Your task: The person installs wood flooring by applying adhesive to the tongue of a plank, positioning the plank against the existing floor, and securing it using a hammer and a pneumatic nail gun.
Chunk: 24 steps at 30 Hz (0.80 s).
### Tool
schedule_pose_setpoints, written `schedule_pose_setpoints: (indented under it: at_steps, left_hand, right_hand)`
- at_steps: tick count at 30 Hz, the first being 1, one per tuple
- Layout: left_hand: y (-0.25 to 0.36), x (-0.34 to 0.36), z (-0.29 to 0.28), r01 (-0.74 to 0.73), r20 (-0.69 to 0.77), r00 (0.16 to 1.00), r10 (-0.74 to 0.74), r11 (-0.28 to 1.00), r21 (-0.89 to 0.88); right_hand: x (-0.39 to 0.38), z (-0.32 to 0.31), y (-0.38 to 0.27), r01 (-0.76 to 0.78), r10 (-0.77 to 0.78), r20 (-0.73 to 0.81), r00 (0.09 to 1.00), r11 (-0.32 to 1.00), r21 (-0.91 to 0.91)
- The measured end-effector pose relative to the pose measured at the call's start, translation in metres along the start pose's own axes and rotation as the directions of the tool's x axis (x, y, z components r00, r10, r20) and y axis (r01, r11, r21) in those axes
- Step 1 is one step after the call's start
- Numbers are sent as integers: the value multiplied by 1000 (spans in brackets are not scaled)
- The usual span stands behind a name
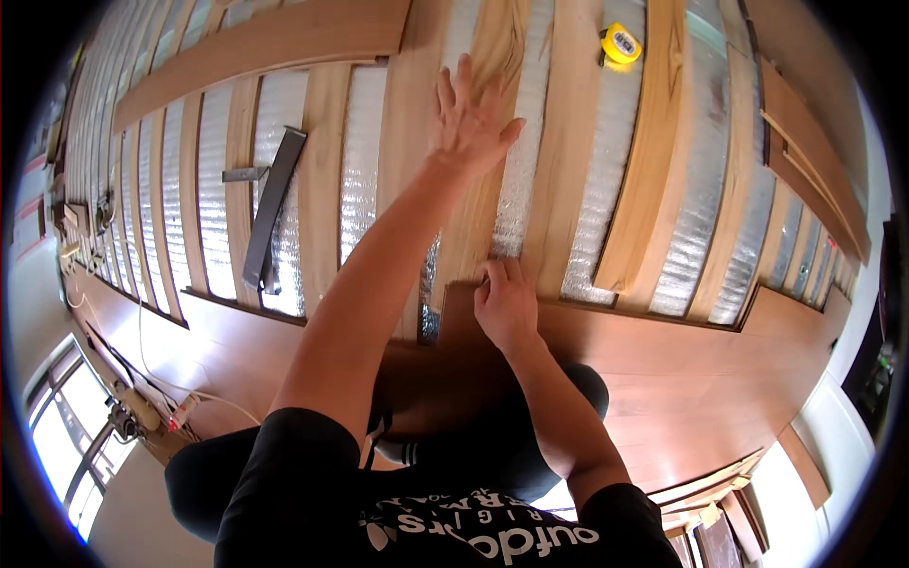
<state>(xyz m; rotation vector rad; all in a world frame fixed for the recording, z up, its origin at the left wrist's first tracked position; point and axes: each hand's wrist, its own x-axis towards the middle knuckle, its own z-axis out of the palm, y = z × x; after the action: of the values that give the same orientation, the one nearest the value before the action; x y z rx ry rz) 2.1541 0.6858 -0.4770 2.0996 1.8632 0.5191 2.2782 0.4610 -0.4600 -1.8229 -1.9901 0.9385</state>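
My left hand (pixel 471 121) reaches far forward, its fingers spread over the pale wooden slats (pixel 407 123). Nothing shows in its grasp. Closer to my body, my right hand (pixel 507 305) is closed, with its fingers curled at the corner of a brown floorboard (pixel 461 301). This board sticks out past the front edge of the boards to its left. Its lower part lies in shadow near my knees, and my fingertips are partly hidden. Silvery foil (pixel 511 204) shows between the slats around both hands.
A yellow tape measure (pixel 621 45) lies at the far right. On the left sits a dark metal bar with a crosspiece (pixel 275 208). One long brown plank (pixel 256 57) crosses the slats, and more planks (pixel 805 142) are stacked at right. A white cable (pixel 142 331) runs along the left.
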Motion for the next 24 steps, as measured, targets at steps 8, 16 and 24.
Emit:
schedule_pose_setpoints:
  at_steps: [8,16,24]
  left_hand:
    - [-8,20,31,2,28,1000,-5,993,117]
    - [1,-8,25,-2,74,997,-9,990,145]
    - [4,-42,27,35,116,992,-51,990,133]
  right_hand:
    - [13,-11,-5,67,-52,-133,990,991,113]
    - [27,-20,-11,64,-40,-171,985,988,140]
    - [33,-23,-12,106,-71,-206,976,981,164]
